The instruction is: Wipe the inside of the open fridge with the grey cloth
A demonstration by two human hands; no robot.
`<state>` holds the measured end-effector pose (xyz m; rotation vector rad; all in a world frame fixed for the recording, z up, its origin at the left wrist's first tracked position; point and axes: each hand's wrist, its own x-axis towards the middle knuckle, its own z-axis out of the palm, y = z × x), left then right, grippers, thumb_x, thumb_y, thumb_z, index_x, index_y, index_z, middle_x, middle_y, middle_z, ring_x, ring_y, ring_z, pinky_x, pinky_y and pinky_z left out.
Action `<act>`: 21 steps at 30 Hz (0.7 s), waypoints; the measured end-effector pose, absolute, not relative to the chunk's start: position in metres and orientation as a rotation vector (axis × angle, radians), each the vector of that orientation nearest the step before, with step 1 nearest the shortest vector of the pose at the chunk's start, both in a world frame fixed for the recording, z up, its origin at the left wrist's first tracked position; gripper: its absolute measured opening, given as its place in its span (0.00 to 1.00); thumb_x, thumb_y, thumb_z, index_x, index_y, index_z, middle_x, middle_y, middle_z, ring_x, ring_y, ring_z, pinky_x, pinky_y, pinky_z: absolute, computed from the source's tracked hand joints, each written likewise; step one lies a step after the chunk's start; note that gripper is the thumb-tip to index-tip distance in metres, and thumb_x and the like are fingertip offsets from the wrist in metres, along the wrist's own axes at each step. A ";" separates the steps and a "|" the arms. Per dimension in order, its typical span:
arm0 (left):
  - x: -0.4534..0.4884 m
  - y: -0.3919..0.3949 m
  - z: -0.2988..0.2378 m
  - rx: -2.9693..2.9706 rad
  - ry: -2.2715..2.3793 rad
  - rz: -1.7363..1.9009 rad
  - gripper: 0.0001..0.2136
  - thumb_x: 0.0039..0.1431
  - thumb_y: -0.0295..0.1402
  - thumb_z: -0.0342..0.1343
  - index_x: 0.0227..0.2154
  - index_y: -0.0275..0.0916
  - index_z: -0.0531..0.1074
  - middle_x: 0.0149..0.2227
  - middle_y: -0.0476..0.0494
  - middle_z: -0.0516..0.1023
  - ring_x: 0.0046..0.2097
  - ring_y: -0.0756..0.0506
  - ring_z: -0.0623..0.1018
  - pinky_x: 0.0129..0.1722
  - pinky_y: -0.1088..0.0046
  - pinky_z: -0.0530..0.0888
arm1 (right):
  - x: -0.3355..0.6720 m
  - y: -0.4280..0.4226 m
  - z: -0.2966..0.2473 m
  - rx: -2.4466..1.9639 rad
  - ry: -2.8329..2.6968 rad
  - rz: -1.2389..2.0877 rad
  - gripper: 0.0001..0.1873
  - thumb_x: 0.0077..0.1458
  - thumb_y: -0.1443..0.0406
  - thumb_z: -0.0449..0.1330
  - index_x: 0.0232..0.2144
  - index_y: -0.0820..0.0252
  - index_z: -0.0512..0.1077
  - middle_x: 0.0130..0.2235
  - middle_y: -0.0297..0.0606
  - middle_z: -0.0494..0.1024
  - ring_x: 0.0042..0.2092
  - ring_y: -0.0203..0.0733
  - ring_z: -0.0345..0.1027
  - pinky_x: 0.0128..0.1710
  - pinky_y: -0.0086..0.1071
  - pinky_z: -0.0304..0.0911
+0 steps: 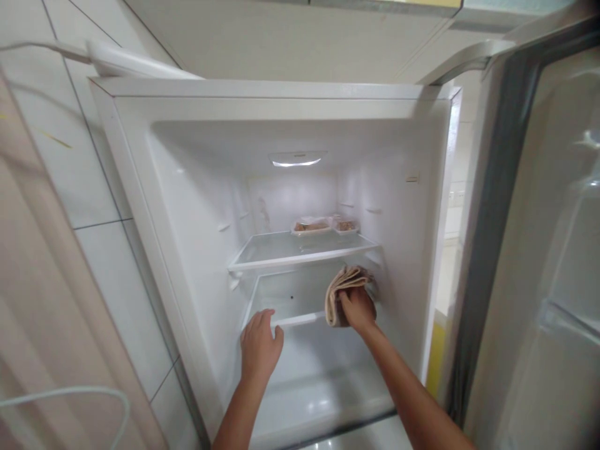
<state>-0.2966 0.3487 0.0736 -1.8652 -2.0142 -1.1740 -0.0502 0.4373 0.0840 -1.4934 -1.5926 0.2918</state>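
Observation:
Inside an open refrigerator (276, 107), my right hand (359, 307) is closed on a folded brown-and-beige cloth (334, 305). The cloth is at the right end of the lower glass shelf (309, 287), under the upper one. My left hand (262, 340) is at the left end of that lower shelf's white front edge, fingers apart and thumb out. Whether its fingertips touch the edge I cannot tell. A small dark speck (291, 297) shows on the lower shelf. The far side of the cloth and some right fingers are hidden.
Two clear food packs, one larger (312, 226) and one smaller (345, 225), sit at the back of the upper glass shelf (281, 248). The refrigerator door (539, 250) stands open on the right. A tiled wall (94, 181) and a pinkish curtain-like sheet (47, 300) are on the left.

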 end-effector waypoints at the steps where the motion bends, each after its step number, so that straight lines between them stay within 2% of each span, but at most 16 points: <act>1: -0.304 0.348 0.061 -1.820 -1.987 -1.096 0.17 0.59 0.29 0.49 0.50 0.35 0.73 0.53 0.32 0.79 0.58 0.35 0.76 0.60 0.49 0.71 | -0.065 0.439 0.084 -1.538 -1.642 0.273 0.28 0.60 0.60 0.50 0.57 0.69 0.70 0.62 0.62 0.69 0.65 0.63 0.58 0.66 0.53 0.47; 3: -0.315 0.347 0.038 -1.806 -1.922 -1.004 0.19 0.59 0.28 0.49 0.52 0.35 0.72 0.55 0.32 0.78 0.61 0.34 0.74 0.61 0.47 0.71 | -0.096 0.439 0.082 -1.593 -1.739 0.240 0.28 0.56 0.60 0.55 0.55 0.70 0.72 0.63 0.64 0.67 0.66 0.68 0.54 0.66 0.57 0.42; 5: -0.322 0.349 0.019 -1.850 -1.843 -0.984 0.22 0.59 0.28 0.49 0.56 0.34 0.69 0.59 0.32 0.75 0.65 0.33 0.70 0.62 0.46 0.71 | -0.122 0.434 0.081 -1.615 -1.868 0.198 0.29 0.55 0.59 0.57 0.56 0.67 0.72 0.65 0.62 0.65 0.67 0.68 0.53 0.65 0.58 0.42; 10: -0.326 0.346 0.002 -1.906 -1.717 -0.993 0.24 0.60 0.27 0.47 0.60 0.36 0.66 0.63 0.33 0.70 0.69 0.34 0.64 0.64 0.46 0.70 | -0.151 0.425 0.090 -1.613 -2.271 0.056 0.33 0.61 0.56 0.49 0.64 0.65 0.63 0.68 0.61 0.60 0.69 0.64 0.51 0.63 0.56 0.46; 15: -0.325 0.334 0.009 -1.939 -1.746 -0.901 0.31 0.58 0.23 0.48 0.65 0.41 0.59 0.67 0.37 0.65 0.71 0.35 0.59 0.64 0.50 0.72 | -0.132 0.437 0.101 -1.539 -2.397 0.120 0.30 0.64 0.50 0.44 0.62 0.50 0.66 0.67 0.42 0.66 0.66 0.51 0.57 0.65 0.51 0.47; 17: -0.327 0.331 0.010 -1.950 -1.770 -0.873 0.32 0.58 0.23 0.47 0.67 0.43 0.57 0.68 0.39 0.64 0.71 0.36 0.59 0.61 0.53 0.74 | -0.115 0.448 0.102 -1.605 -2.366 0.115 0.31 0.63 0.47 0.44 0.62 0.47 0.66 0.68 0.40 0.65 0.67 0.52 0.56 0.66 0.56 0.46; 21: -0.329 0.329 0.008 -1.961 -1.779 -0.846 0.32 0.59 0.23 0.46 0.68 0.44 0.55 0.69 0.40 0.62 0.72 0.37 0.59 0.58 0.57 0.77 | -0.076 0.470 0.101 -1.839 -2.226 0.057 0.34 0.62 0.45 0.45 0.64 0.50 0.64 0.69 0.45 0.62 0.67 0.60 0.54 0.63 0.59 0.49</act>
